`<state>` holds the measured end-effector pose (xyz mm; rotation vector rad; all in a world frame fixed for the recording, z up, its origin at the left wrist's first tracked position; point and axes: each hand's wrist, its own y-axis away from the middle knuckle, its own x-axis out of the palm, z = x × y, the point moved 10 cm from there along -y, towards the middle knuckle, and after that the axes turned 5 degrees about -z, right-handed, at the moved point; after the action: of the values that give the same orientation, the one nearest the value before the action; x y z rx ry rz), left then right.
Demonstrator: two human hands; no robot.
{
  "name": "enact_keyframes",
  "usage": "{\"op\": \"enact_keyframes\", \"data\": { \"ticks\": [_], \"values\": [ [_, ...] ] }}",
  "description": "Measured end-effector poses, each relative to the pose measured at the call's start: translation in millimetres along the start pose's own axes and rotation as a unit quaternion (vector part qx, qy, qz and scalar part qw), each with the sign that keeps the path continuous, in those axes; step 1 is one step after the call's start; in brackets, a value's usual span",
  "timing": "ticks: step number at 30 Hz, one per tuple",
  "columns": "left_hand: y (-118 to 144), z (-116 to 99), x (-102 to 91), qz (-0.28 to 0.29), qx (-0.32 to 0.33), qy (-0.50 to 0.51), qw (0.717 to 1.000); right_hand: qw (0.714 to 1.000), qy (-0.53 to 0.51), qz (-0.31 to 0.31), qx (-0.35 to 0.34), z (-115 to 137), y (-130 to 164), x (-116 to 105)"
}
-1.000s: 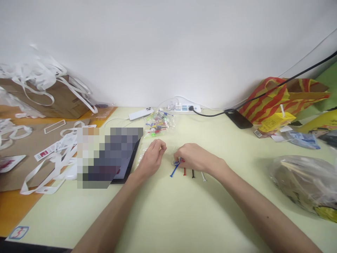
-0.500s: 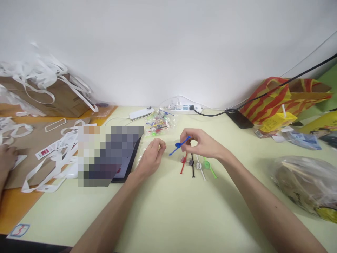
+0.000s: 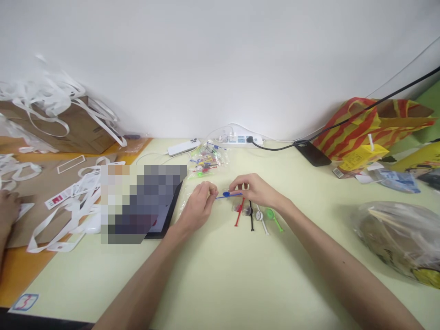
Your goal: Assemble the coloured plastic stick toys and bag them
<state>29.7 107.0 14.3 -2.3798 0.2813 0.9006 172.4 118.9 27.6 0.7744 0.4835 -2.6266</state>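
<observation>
A blue plastic piece [image 3: 226, 194], a thin bar with a round disc at its middle, is pinched in my right hand [image 3: 252, 189] just above the table. My left hand [image 3: 199, 204] is closed, thumb against fingers, at the piece's left end; whether it grips that end or something else is hidden. Below my right hand lie similar pieces with round discs in a row: a red piece [image 3: 238, 216], a black piece [image 3: 252, 219], a white piece [image 3: 262, 220] and a green piece [image 3: 276, 220]. Behind my hands, more coloured pieces sit in a clear plastic bag [image 3: 209, 160].
A tablet [image 3: 168, 215], partly blurred out, lies left of my left hand. Against the wall sit a power strip [image 3: 240, 139] and a dark phone [image 3: 312, 153]. Rightward are a yellow drink carton [image 3: 364, 158] and a wrapped bundle [image 3: 398, 243]. Another person's hand [image 3: 8, 206] shows far left.
My right hand has moved left and turned the blue piece from a steep slant to nearly level, bringing its end to my left fingertips. The left hand has hardly moved.
</observation>
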Motion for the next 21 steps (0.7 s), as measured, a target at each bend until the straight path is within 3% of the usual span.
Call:
{"op": "enact_keyframes", "data": {
  "ticks": [6,10,21],
  "values": [
    [0,-3,6.9,0.022,0.004,-0.019,1.0,0.984,0.162,-0.022,0.07,-13,2,9],
    [1,-2,9.1,0.031,-0.002,-0.028,0.999,0.981,0.159,-0.024,0.109,-19,6,3],
    [0,-3,7.2,0.022,-0.006,-0.036,0.999,0.979,0.166,0.031,0.118,-28,8,13]
  ]
}}
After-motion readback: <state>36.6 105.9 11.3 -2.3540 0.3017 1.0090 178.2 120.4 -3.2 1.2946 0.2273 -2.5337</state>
